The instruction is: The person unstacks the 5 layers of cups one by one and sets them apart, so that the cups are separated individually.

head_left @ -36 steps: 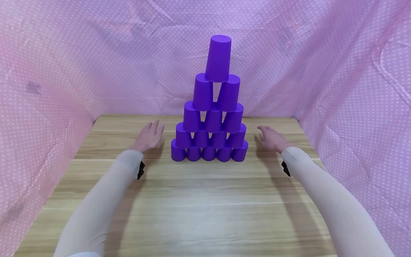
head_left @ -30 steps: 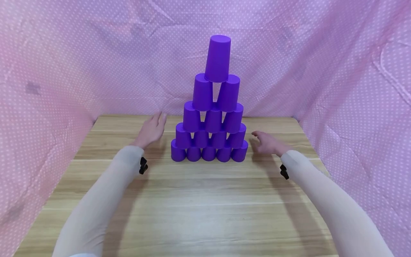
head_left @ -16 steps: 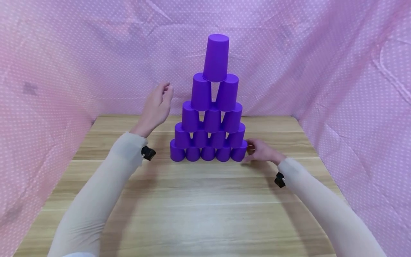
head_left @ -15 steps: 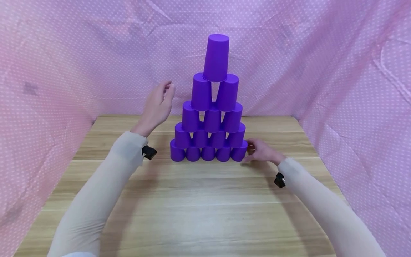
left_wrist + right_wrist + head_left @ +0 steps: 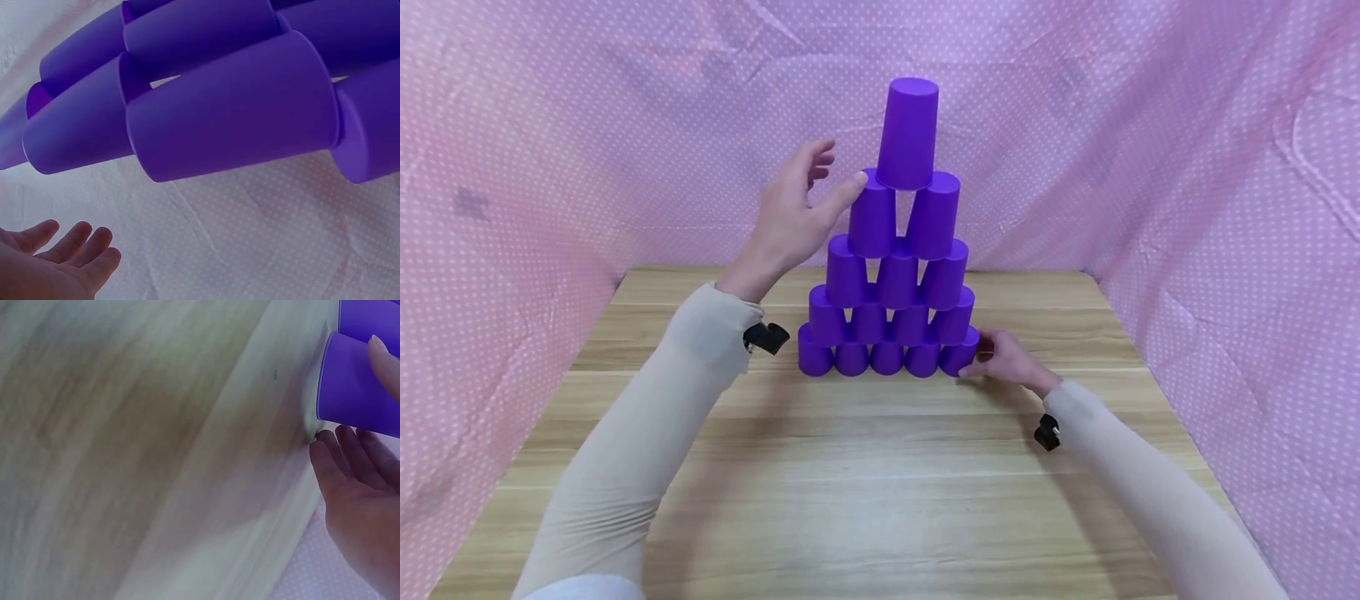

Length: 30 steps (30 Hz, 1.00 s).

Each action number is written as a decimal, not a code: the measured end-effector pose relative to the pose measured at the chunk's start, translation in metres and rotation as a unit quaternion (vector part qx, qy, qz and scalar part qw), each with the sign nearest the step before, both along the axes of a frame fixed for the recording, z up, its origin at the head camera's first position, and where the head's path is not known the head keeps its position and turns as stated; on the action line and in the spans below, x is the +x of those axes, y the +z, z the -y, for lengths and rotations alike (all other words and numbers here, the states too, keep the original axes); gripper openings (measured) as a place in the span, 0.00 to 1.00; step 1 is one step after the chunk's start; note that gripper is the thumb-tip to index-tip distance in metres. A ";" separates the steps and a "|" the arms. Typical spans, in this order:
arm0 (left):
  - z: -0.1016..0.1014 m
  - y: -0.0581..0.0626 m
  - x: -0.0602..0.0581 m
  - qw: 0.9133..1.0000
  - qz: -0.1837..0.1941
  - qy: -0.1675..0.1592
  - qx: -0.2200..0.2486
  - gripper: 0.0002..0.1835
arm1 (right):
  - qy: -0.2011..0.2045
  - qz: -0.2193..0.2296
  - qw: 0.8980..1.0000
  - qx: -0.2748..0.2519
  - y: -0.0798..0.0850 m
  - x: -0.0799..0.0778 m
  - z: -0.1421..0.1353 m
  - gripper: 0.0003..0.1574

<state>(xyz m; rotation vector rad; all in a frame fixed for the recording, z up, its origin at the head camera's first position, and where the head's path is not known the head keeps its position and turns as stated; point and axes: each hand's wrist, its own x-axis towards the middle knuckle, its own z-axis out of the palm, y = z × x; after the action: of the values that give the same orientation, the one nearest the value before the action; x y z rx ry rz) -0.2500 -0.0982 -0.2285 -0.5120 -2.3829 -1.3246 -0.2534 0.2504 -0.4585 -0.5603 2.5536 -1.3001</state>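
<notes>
Upside-down purple cups form a tiered pyramid on the wooden table, topped by a single cup (image 5: 908, 133). My left hand (image 5: 790, 218) is raised on its left, fingers loosely bent, the thumb overlapping the left cup (image 5: 872, 223) of the two-cup tier in the head view. In the left wrist view, that hand (image 5: 69, 265) appears apart from the cups, holding nothing. Low down, my right hand (image 5: 1009, 358) is at the bottom-right cup (image 5: 958, 354), thumb in front and fingers behind. The right wrist view has its relaxed fingers (image 5: 362, 459) close alongside this cup (image 5: 350, 381).
The wooden table (image 5: 880, 483) extends in front of the pyramid. A pink dotted cloth (image 5: 625, 100) hangs behind and on both sides. Small black devices, one at the left wrist (image 5: 766, 337) and one at the right wrist (image 5: 1047, 433), stick out from the sleeves.
My left hand has risen from near the table and come right, towards the upper cups, its thumb spreading out. My right hand has moved left and down to the bottom-right cup. The pyramid still stands.
</notes>
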 end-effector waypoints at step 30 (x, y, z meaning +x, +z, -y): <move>-0.050 0.048 -0.006 0.997 0.043 -0.033 0.051 0.44 | -0.029 -0.004 1.000 -0.004 -0.009 0.000 0.003 0.38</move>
<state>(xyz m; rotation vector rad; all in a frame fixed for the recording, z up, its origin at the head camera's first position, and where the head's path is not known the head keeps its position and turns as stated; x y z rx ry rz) -0.2556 -0.0487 -0.1803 -0.5178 -2.3706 -1.5163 -0.2533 0.2469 -0.4672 -0.4956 2.5900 -1.3312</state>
